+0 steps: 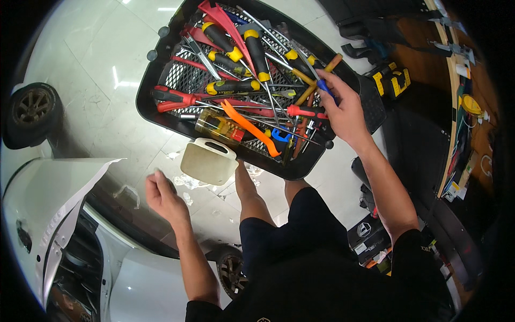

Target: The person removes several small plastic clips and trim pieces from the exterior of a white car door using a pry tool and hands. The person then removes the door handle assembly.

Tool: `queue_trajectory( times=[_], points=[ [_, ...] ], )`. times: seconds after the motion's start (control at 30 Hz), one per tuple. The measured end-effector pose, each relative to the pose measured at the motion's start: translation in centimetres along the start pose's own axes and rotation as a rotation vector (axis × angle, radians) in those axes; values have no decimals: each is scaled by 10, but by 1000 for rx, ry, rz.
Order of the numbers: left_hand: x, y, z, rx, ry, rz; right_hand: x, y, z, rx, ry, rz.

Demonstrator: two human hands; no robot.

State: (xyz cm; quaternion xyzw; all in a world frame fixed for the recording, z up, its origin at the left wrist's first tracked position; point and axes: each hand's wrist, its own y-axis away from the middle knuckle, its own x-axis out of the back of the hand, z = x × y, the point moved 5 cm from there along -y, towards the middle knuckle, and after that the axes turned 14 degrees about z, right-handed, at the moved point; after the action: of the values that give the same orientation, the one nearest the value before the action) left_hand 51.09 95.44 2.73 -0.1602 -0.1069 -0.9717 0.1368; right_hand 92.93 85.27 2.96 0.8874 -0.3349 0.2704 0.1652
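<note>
A black mesh-bottomed tray (147, 91) holds several screwdrivers and other hand tools, among them an orange pry tool (249, 126) and a yellow-black screwdriver (220, 40). At its right side my right hand (338, 107) is closed on a blue-handled tool (325, 89) with a metal shaft, beside a red-and-black screwdriver (303, 111). A cream plastic piece (206, 163) with a slot handle sits at the tray's lower left edge. Left of it, my left hand (161, 193) is raised with curled fingers. A small dark shape shows behind them; what it is I cannot make out.
A white car panel (53, 188) and an open car body (139, 284) are at the lower left. A loose-looking wheel (29, 112) is at the left. Cluttered wooden shelving (466, 129) and a black-and-yellow case (391, 80) are on the right. The floor (102, 59) is white tile.
</note>
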Motion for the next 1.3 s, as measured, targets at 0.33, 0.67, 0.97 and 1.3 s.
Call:
queue_trajectory(
  times=[0.33,0.67,0.97,1.3],
  points=[
    [-35,46,1,448,466,-220,-17,6,-22,212,188,31],
    [-28,52,31,629,633,-425,-15,20,-68,373,196,124],
    [19,75,125,722,776,-225,-89,113,-233,309,-389,-492],
    [188,82,184,411,794,-12,-128,218,-382,644,-568,-634]
  ],
)
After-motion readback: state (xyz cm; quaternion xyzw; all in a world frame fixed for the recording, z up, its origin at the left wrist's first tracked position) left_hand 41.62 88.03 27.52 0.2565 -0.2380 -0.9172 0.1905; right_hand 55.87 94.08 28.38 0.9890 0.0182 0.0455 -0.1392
